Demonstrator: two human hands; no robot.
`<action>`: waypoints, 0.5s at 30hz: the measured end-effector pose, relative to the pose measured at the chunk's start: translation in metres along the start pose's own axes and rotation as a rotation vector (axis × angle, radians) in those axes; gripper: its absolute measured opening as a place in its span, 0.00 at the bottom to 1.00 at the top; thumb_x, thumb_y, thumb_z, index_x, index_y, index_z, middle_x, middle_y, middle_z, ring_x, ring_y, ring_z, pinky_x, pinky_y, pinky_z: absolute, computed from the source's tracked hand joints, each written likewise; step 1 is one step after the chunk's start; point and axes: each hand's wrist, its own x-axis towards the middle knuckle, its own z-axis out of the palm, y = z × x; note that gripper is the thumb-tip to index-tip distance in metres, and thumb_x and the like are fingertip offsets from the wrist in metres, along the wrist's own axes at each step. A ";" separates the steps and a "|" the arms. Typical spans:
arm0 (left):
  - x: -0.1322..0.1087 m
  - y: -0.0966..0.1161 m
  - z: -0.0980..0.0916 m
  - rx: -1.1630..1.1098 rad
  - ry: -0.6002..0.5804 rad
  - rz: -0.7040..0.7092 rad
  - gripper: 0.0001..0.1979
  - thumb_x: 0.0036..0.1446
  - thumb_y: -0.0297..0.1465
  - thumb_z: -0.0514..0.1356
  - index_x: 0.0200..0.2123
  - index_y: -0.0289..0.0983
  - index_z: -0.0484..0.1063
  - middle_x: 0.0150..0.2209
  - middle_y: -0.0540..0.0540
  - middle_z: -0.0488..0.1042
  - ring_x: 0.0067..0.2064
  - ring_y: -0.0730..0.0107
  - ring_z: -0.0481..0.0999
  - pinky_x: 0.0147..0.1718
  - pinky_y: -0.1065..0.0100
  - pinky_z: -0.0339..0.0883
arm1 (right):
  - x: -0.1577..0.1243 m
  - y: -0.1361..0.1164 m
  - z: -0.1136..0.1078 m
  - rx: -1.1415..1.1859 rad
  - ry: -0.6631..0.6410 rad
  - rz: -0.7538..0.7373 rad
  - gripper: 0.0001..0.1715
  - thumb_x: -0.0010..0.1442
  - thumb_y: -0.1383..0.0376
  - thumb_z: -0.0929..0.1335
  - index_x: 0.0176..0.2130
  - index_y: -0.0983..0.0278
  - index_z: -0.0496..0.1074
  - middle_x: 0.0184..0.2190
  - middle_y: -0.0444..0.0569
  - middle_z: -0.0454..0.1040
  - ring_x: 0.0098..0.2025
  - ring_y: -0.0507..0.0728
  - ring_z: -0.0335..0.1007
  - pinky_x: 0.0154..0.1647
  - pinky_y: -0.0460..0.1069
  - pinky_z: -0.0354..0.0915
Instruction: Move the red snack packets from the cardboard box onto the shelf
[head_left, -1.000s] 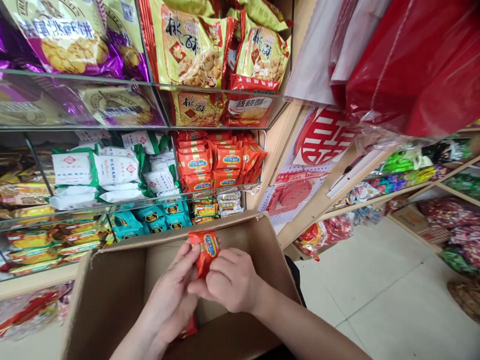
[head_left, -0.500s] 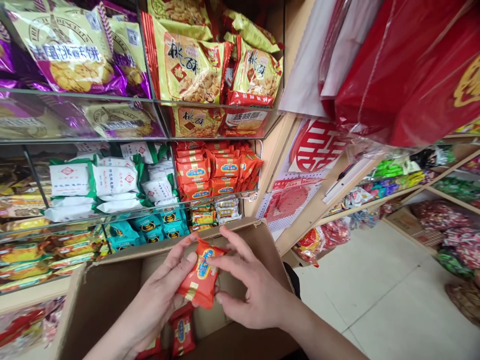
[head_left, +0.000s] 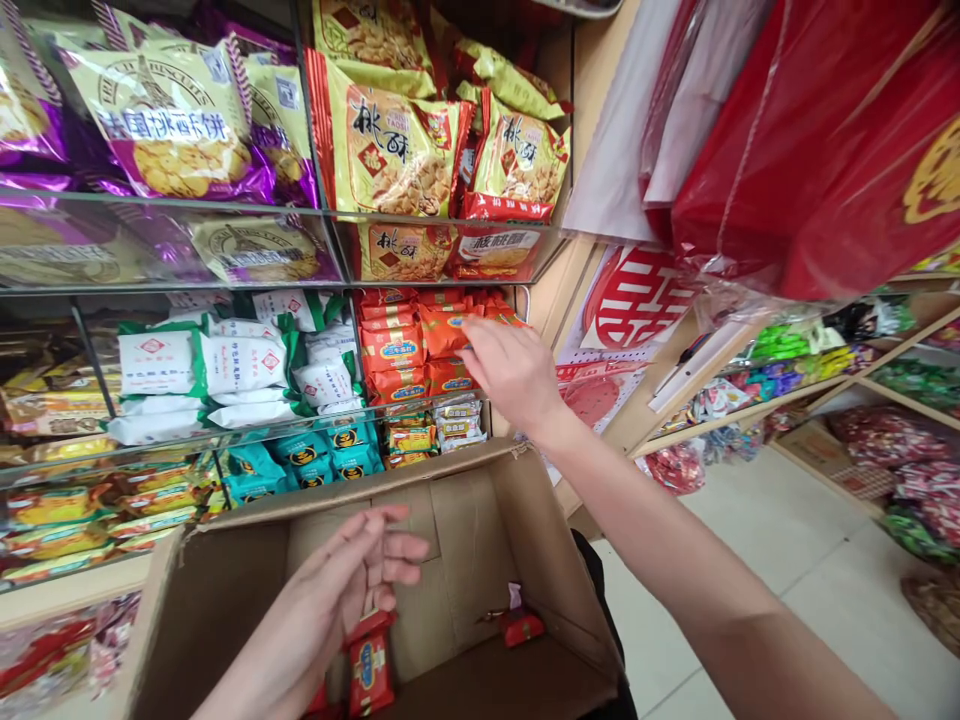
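Red packet (head_left: 369, 674) near left hand (head_left: 337, 575), long axis roughly fore-and-aft

Cardboard box (head_left: 472, 530) is plain brown from where I stand. Inside it: red packets (head_left: 369, 672), one showing blue logo. Beyond it: teal packets (head_left: 306, 452), black circles; orange-red packets (head_left: 394, 348), blue logos; white packets (head_left: 244, 360), green edges, red diamonds.
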 end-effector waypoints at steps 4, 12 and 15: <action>-0.001 -0.027 -0.009 0.034 -0.018 -0.054 0.16 0.51 0.39 0.57 0.41 0.37 0.67 0.33 0.44 0.76 0.32 0.70 0.72 0.27 0.71 0.59 | 0.025 0.017 0.020 -0.128 -0.034 0.078 0.16 0.63 0.66 0.55 0.42 0.68 0.68 0.48 0.55 0.69 0.43 0.59 0.67 0.40 0.53 0.57; 0.004 -0.058 -0.020 -0.012 -0.013 -0.100 0.16 0.45 0.40 0.62 0.35 0.37 0.71 0.30 0.46 0.76 0.28 0.73 0.71 0.22 0.74 0.56 | 0.050 0.011 0.034 -0.195 -0.215 0.170 0.14 0.60 0.73 0.55 0.36 0.69 0.68 0.40 0.56 0.71 0.37 0.59 0.68 0.36 0.51 0.58; 0.005 -0.064 -0.022 -0.009 -0.003 -0.099 0.16 0.44 0.40 0.63 0.35 0.37 0.71 0.30 0.46 0.75 0.28 0.72 0.70 0.22 0.73 0.56 | 0.058 0.009 0.032 -0.174 -0.257 0.236 0.16 0.60 0.74 0.55 0.37 0.71 0.69 0.35 0.57 0.73 0.37 0.60 0.69 0.36 0.52 0.59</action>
